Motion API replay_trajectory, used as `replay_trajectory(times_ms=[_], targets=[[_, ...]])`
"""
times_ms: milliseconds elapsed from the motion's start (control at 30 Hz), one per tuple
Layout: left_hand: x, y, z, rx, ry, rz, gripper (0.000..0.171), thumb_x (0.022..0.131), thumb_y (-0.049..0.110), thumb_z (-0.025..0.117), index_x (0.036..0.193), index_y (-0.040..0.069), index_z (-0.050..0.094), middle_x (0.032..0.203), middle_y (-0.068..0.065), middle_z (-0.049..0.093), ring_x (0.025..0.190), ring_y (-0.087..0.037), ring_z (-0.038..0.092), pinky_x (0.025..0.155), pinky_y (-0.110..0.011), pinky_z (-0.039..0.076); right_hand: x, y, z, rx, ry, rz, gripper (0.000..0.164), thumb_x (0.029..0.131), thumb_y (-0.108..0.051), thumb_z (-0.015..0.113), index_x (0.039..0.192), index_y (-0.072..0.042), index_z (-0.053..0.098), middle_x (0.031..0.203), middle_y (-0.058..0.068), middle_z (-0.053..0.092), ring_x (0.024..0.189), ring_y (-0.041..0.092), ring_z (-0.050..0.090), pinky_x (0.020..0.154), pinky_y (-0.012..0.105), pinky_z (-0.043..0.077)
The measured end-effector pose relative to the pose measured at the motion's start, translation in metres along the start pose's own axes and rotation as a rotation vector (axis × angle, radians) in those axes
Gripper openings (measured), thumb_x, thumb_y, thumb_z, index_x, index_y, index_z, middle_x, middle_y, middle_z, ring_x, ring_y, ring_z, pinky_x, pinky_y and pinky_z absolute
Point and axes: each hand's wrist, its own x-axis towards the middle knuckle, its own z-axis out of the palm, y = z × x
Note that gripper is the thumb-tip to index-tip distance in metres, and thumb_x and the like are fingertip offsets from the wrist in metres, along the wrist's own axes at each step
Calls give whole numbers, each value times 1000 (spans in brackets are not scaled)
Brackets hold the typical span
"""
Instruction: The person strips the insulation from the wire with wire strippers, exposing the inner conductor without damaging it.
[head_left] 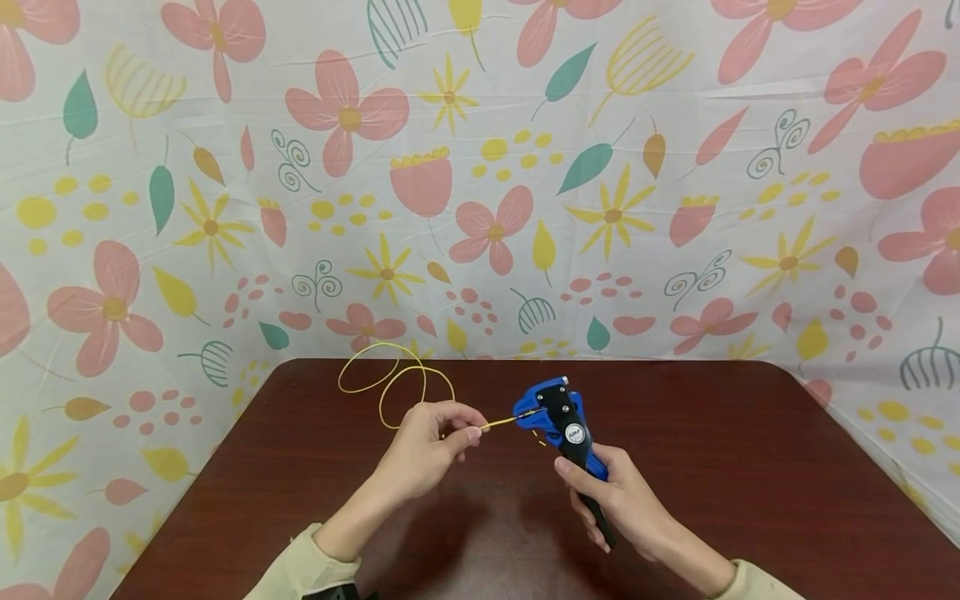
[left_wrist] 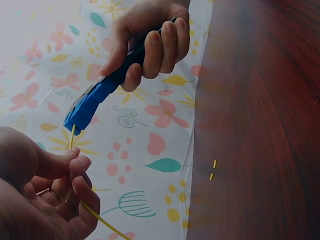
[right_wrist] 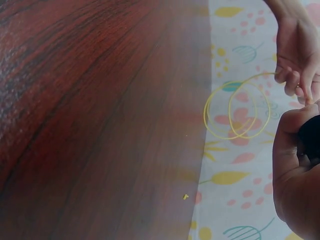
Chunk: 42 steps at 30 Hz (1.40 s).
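Note:
In the head view, my left hand (head_left: 423,454) pinches a thin yellow wire (head_left: 498,423) between thumb and fingertips, a short way from its end. That end reaches into the nose of a blue and black wire stripper (head_left: 566,425), where a bit of yellow shows between the jaws. My right hand (head_left: 618,496) grips the stripper by its handles, thumb along the near side. Seen from the left wrist, the wire (left_wrist: 73,134) enters the blue head (left_wrist: 82,116) straight from the left fingertips. The rest of the wire loops loosely behind the left hand, as the wire coil (right_wrist: 237,137) shows.
Two short yellow snippets (left_wrist: 215,164) lie on the dark reddish-brown table (head_left: 750,483), below the stripper's head. A floral cloth (head_left: 495,292) hangs behind the table's far edge. Light sleeves (head_left: 311,567) cover both forearms.

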Motion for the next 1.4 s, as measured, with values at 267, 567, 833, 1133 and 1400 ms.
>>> replay_trajectory(times_ms=[267,567,833,1133,1400], targets=[[-1,1,-1,8,6,-5,11,95,-5,73,97,5,78,71,4,64,59,-14,61,58,-26,50,-2,-2,-2,1,11,-3,33,114,-21,48,97,6,50,60,28,45,42,14,53,36,39,50],[-1,-2,-3,-2,3,-15,13,95,-5,72,97,6,78,72,3,65,60,-13,62,59,-26,51,-3,-4,-4,20,11,-17,33,114,-19,46,95,7,50,60,29,45,41,15,54,36,41,49],[-10,-12,-15,6,38,-72,15,94,-7,72,96,6,77,71,2,63,62,-24,63,59,-25,48,-4,-10,-17,21,110,-1,38,114,-21,47,89,8,47,58,5,51,40,15,53,35,38,48],[-9,-12,-13,-3,35,-82,12,94,-6,72,97,4,77,74,2,66,62,-19,63,61,-25,51,-4,-4,-18,11,90,33,35,114,-23,47,92,4,50,61,6,53,41,16,54,37,40,50],[-9,-13,-13,-20,30,-94,13,95,-6,71,97,5,77,77,0,68,65,-33,65,61,-26,52,-4,1,-20,14,86,64,37,114,-26,48,92,4,50,62,7,53,42,16,55,38,37,51]])
